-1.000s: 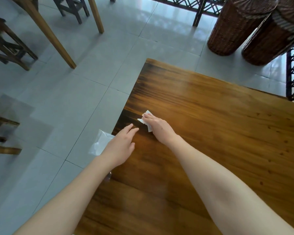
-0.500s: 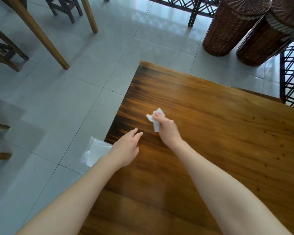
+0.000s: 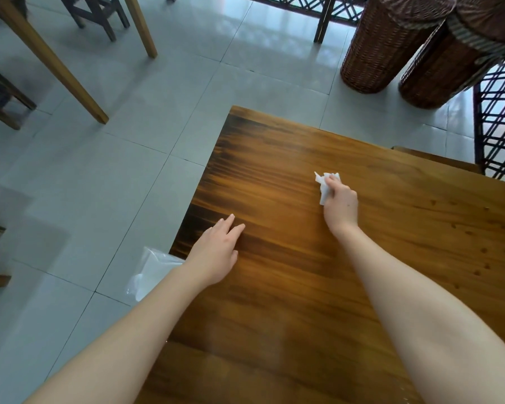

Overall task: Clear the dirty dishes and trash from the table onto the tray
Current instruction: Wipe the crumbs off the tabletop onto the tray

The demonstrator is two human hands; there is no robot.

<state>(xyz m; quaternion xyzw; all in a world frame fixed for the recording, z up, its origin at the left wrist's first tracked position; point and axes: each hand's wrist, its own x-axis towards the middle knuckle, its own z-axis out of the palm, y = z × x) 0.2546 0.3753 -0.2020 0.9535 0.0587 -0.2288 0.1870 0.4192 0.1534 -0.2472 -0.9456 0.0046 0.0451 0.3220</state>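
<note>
The right hand (image 3: 341,207) grips a crumpled white tissue (image 3: 323,186) on the table (image 3: 303,287), paper poking out beyond its curled fingers; the left hand (image 3: 215,255) lies flat, fingers straight

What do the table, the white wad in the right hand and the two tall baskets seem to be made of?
Table: wood, glossy varnish; grain lines and knots show. White wad gripped by the right hand: probably tissue paper, thin and crumpled. Baskets: woven wicker or rattan, brown, visible weave.
</note>
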